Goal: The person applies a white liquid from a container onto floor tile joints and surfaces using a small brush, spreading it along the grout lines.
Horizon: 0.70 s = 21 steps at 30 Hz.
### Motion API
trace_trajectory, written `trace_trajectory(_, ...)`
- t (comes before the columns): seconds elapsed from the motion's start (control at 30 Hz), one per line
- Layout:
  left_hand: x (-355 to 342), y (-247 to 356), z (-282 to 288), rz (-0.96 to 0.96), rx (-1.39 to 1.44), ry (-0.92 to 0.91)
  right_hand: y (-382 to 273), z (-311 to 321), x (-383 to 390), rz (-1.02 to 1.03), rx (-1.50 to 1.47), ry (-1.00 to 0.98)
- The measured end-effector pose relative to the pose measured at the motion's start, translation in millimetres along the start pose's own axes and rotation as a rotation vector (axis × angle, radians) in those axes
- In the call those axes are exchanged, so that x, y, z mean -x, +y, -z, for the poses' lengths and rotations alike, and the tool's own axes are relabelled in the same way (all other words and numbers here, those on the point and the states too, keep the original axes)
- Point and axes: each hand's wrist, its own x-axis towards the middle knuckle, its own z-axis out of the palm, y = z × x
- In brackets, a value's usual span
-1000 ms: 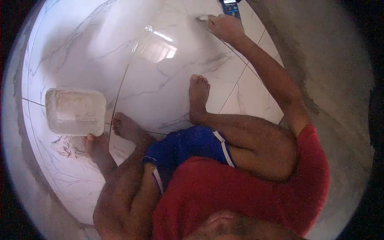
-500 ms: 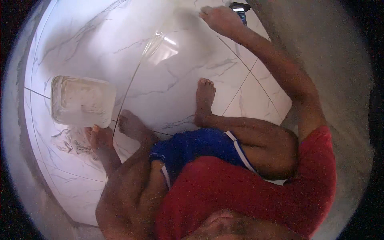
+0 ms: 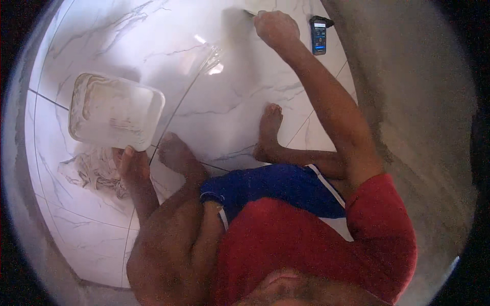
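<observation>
I sit on a white marble-patterned tile floor [image 3: 245, 86] with bare legs folded. My right hand [image 3: 275, 28] reaches far forward, fist closed around a small flat tool [image 3: 250, 12] whose tip touches the floor at a tile joint. My left hand [image 3: 131, 164] rests on the floor beside my left foot [image 3: 173, 153], fingers spread. It touches the near corner of a white rectangular plastic tub [image 3: 81, 109] smeared with pale paste. A crumpled whitish rag [image 3: 94, 171] lies just left of that hand.
A dark phone [image 3: 319, 34] with a lit screen lies on the tile to the right of my right hand. A rough grey cement strip [image 3: 408, 102] runs along the right side. My right foot [image 3: 269, 125] rests mid-floor.
My right hand has slid left, away from the phone, still gripping the tool. My head has leaned forward, so the tub and rag look nearer. The left hand stays by the tub.
</observation>
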Motion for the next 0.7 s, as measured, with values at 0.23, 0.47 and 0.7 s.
trace_trajectory(0.23, -9, -10, 12, -0.064, 0.072, -0.133, -85, 20, 84, -0.080, -0.062, -0.145)
trace_trajectory(0.47, -24, -14, 5, -0.091, 0.079, -0.171, -146, 16, 133, -0.048, -0.193, -0.229)
trace_trajectory(0.7, -37, -10, 8, -0.094, -0.015, -0.161, -33, -4, 63, -0.208, -0.013, 0.026)
